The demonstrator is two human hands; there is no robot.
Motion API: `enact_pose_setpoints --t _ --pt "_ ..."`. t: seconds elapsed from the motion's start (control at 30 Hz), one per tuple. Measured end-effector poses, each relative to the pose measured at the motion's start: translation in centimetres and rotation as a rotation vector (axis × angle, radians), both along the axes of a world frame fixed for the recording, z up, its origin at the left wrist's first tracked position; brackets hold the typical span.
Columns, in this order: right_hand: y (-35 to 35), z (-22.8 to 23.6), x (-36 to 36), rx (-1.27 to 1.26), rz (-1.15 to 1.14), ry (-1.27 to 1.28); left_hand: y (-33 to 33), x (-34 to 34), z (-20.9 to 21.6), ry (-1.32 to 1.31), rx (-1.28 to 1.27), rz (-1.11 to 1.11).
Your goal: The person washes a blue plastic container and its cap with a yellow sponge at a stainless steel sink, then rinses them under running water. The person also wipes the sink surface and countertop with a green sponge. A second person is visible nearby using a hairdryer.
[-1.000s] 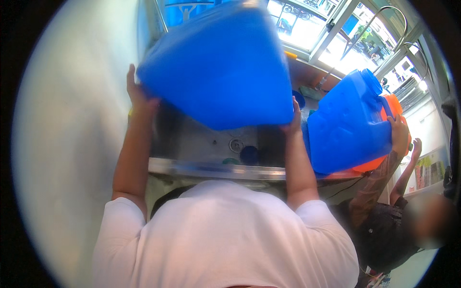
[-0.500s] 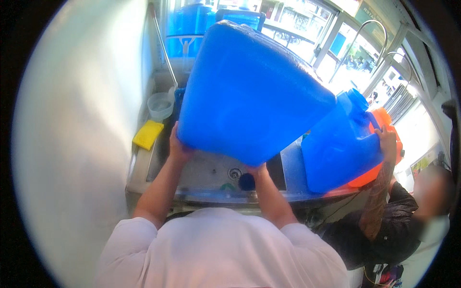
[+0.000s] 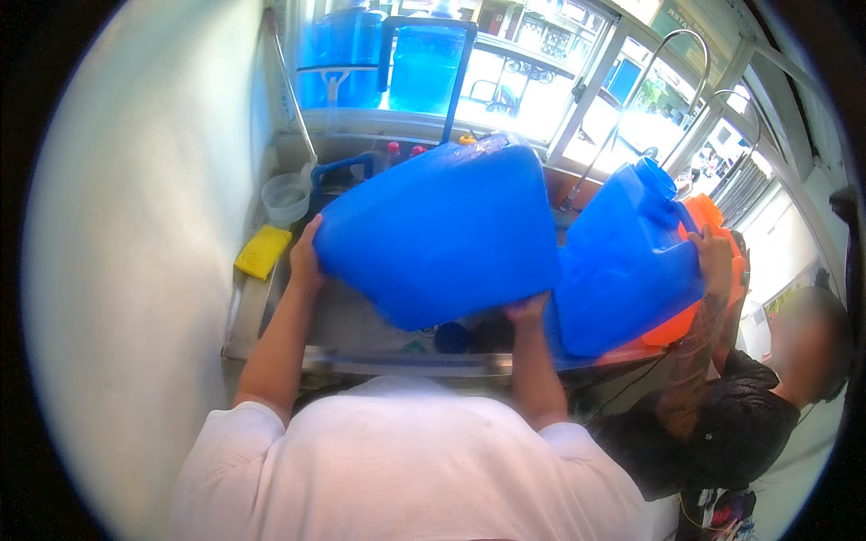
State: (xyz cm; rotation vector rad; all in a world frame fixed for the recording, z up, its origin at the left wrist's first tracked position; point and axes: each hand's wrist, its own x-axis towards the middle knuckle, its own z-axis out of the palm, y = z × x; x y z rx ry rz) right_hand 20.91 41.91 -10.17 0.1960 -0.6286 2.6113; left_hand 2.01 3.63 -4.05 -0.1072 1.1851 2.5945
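Both my hands hold a big blue plastic jug point(image 3: 442, 234), tipped over above a metal sink point(image 3: 347, 311). My left hand point(image 3: 307, 259) grips its left edge. Under its lower right corner is my right hand point(image 3: 529, 309), the fingers partly hidden by the jug. Just to the right stands a second blue jug point(image 3: 622, 261) with a round neck on top. A co-worker's hand point(image 3: 714, 257) holds that one by its handle.
An orange jug point(image 3: 705, 216) is behind the second blue one. On the sink's left ledge are a yellow sponge point(image 3: 263, 252) and a clear tub point(image 3: 286, 199). A long-handled brush point(image 3: 293, 90) leans there. Curved faucets point(image 3: 695, 38) rise at the back right; blue water bottles point(image 3: 422, 68) stand by the window.
The blue jug in my hands has come down and turned, uncovering the bottles and faucet base behind. My right hand has shifted to the right with it.
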Motion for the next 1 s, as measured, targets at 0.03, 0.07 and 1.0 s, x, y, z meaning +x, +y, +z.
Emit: enact_pose_setpoints --t 0.03,0.07,1.0 --pt "0.3 -0.1 0.5 -0.008 -0.01 0.009 0.2 0.4 -0.2 -0.005 0.005 -0.002" --pt "0.7 0.0 0.8 0.009 0.006 0.028 0.3 0.7 -0.4 0.004 0.014 -0.012" --pt "4.4 -3.7 6.6 0.173 0.178 -0.447 -3.4 5.3 -14.5 0.041 -0.423 -0.076"
